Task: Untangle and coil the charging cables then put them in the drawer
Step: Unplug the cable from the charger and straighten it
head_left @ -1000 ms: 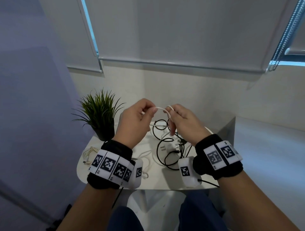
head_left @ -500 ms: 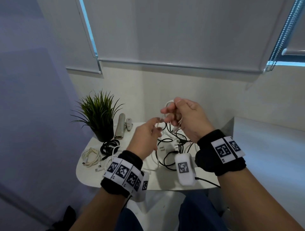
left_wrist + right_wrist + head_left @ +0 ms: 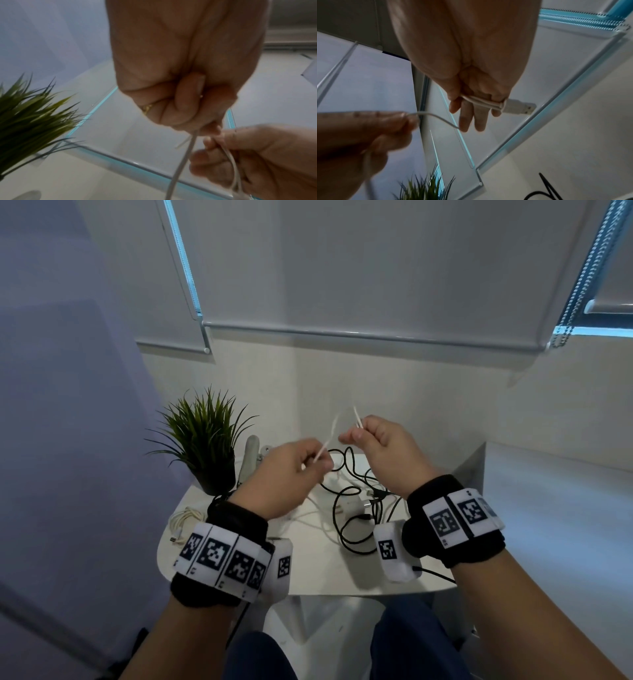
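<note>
Two hands: the left hand [image 3: 286,474] and the right hand [image 3: 383,451]. They hold one white cable [image 3: 334,426] between them. One black cable [image 3: 346,508] lies in loops on the one small white table [image 3: 329,573]. One more white cable coil [image 3: 186,517] lies at its left. One green plant [image 3: 205,436].

White cable [image 3: 334,426]: thin, smooth plastic sheath, slight sheen. Its USB plug [image 3: 518,107]: white plastic body w/ bare shiny metal shell. Black cables [image 3: 346,508] on table [image 3: 325,577]: matt rubbery jacket. Tabletop smooth, pale, low gloss. Plant [image 3: 202,436]: stiff plastic-looking blades, dark matt pot. Wristbands [image 3: 452,518]: black cloth, matt. Blind [image 3: 376,268]: matt fabric, metal bottom rail.
</note>
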{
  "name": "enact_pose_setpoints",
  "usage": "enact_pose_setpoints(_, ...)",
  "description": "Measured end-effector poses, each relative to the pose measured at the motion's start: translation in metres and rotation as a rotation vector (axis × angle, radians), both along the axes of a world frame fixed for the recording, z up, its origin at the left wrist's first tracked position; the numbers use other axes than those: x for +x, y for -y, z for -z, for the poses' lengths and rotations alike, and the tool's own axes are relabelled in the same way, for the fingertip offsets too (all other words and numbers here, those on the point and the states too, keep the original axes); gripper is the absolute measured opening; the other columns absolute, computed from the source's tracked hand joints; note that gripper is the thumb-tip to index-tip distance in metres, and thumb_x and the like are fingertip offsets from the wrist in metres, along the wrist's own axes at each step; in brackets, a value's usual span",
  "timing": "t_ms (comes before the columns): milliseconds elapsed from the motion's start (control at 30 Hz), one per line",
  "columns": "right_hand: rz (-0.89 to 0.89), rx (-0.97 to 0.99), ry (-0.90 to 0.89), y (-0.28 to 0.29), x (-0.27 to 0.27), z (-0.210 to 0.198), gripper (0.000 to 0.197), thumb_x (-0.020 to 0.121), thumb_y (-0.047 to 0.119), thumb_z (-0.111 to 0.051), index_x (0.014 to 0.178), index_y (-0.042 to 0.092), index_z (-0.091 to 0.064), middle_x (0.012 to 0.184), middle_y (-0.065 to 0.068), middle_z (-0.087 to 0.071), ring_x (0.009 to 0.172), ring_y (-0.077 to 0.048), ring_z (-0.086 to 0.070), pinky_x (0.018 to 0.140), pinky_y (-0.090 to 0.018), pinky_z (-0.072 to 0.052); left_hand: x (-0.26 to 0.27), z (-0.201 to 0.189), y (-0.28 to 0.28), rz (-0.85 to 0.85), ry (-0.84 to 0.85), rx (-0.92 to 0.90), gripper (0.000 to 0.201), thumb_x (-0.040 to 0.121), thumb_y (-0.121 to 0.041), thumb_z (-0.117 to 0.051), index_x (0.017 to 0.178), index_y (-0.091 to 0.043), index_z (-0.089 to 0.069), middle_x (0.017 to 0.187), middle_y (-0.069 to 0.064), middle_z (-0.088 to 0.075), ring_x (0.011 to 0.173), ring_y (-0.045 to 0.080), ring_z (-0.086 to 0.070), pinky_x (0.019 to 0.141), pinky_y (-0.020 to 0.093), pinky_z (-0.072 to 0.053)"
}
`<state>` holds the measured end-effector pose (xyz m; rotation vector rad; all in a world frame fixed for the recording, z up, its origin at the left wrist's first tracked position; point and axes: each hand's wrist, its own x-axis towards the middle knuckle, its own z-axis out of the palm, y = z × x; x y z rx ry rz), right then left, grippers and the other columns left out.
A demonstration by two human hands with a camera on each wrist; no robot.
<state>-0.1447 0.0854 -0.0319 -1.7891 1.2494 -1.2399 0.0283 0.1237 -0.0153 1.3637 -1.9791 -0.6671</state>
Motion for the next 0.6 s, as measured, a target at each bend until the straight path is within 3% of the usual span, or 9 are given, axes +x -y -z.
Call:
enact_pose_setpoints(67, -0.044, 0.061, 0.032, -0.004, 0.004, 0.000, 0.021, 0.098, 0.013, -0.044, 0.083, 0.016, -0.059, 0.077, 0.001, -0.071, 0.078, -0.011, -0.070, 0.079, -0.027, -0.051, 0.001, -0.008, 0.002, -0.060, 0.018, -0.072, 0.019, 0.089, -0.045, -0.046, 0.084, -0.031, -0.059, 0.062, -0.013, -0.059, 0.048, 0.002, -0.047, 0.085, 0.057, -0.044)
enact_pose_setpoints(200, -0.112, 0.130, 0.332, -0.011, 0.007, -0.010, 0.024, 0.100, 0.011, -0.039, 0.084, 0.009, -0.057, 0.053, -0.003, -0.061, 0.047, -0.016, -0.062, 0.049, -0.015, -0.043, 0.000, -0.017, 0.004, -0.134, 0.210, -0.077, 0.028, 0.100, -0.036, -0.035, 0.090, -0.028, -0.060, 0.055, -0.007, -0.047, 0.057, 0.008, -0.045, 0.095, 0.054, -0.037)
enact_pose_setpoints(267, -0.087, 0.107, 0.527, -0.012, 0.006, -0.016, 0.027, 0.101, 0.011, -0.037, 0.081, 0.008, -0.055, 0.049, 0.000, -0.057, 0.041, -0.013, -0.056, 0.040, -0.015, -0.038, -0.001, -0.015, 0.002, -0.155, 0.377, -0.042, 0.032, 0.101, -0.034, -0.031, 0.099, -0.024, -0.061, 0.060, -0.009, -0.046, 0.066, 0.014, -0.050, 0.101, 0.050, -0.034)
enact_pose_setpoints(300, -0.085, 0.092, 0.606, -0.012, 0.005, -0.019, 0.028, 0.102, 0.011, -0.036, 0.081, 0.008, -0.054, 0.052, 0.000, -0.060, 0.043, -0.013, -0.058, 0.040, -0.016, -0.039, 0.000, -0.013, 0.001, -0.149, 0.438, -0.004, 0.033, 0.101, -0.035, -0.031, 0.104, -0.024, -0.062, 0.065, -0.008, -0.047, 0.080, 0.019, -0.052, 0.103, 0.046, -0.032)
enact_pose_setpoints(367, -0.089, 0.068, 0.706, -0.010, 0.005, -0.024, 0.027, 0.102, 0.012, -0.036, 0.082, 0.008, -0.054, 0.074, -0.004, -0.068, 0.059, -0.015, -0.067, 0.049, -0.019, -0.046, 0.001, -0.008, -0.002, -0.091, 0.447, 0.100, 0.033, 0.100, -0.038, -0.035, 0.112, -0.027, -0.063, 0.075, -0.008, -0.053, 0.104, 0.015, -0.044, 0.098, 0.033, -0.031)
enact_pose_setpoints(467, -0.031, 0.063, 0.748, -0.003, 0.004, -0.020, 0.024, 0.100, 0.012, -0.044, 0.082, 0.011, -0.059, 0.097, -0.002, -0.067, 0.088, -0.017, -0.066, 0.079, -0.028, -0.052, 0.001, -0.006, -0.006, 0.070, 0.379, 0.238, 0.031, 0.097, -0.043, -0.043, 0.113, -0.032, -0.067, 0.087, -0.008, -0.067, 0.106, 0.012, -0.049, 0.079, 0.017, -0.030)
enact_pose_setpoints(533, 0.051, 0.020, 0.597, 0.002, 0.002, -0.015, 0.026, 0.097, 0.014, -0.049, 0.076, 0.020, -0.063, 0.103, -0.002, -0.067, 0.097, -0.016, -0.060, 0.083, -0.029, -0.046, 0.003, -0.006, -0.004, 0.156, 0.317, 0.247, 0.029, 0.093, -0.048, -0.048, 0.106, -0.035, -0.070, 0.084, -0.008, -0.070, 0.106, 0.015, -0.059, 0.085, 0.007, -0.037)
enact_pose_setpoints(567, 0.071, -0.001, 0.509, 0.003, 0.002, -0.011, 0.028, 0.097, 0.014, -0.050, 0.075, 0.022, -0.064, 0.111, -0.003, -0.066, 0.104, -0.015, -0.059, 0.085, -0.028, -0.043, 0.004, -0.006, -0.001, 0.176, 0.274, 0.225, 0.029, 0.090, -0.053, -0.050, 0.103, -0.038, -0.071, 0.088, -0.006, -0.071, 0.105, 0.017, -0.061, 0.093, 0.008, -0.038)
enact_pose_setpoints(600, 0.079, -0.015, 0.422, 0.003, 0.002, -0.009, 0.028, 0.097, 0.013, -0.049, 0.076, 0.024, -0.064, 0.119, -0.003, -0.063, 0.113, -0.013, -0.056, 0.090, -0.026, -0.041, 0.006, -0.006, 0.002, 0.183, 0.224, 0.191, 0.032, 0.084, -0.060, -0.050, 0.099, -0.041, -0.070, 0.092, -0.004, -0.072, 0.103, 0.018, -0.063, 0.099, 0.020, -0.042)
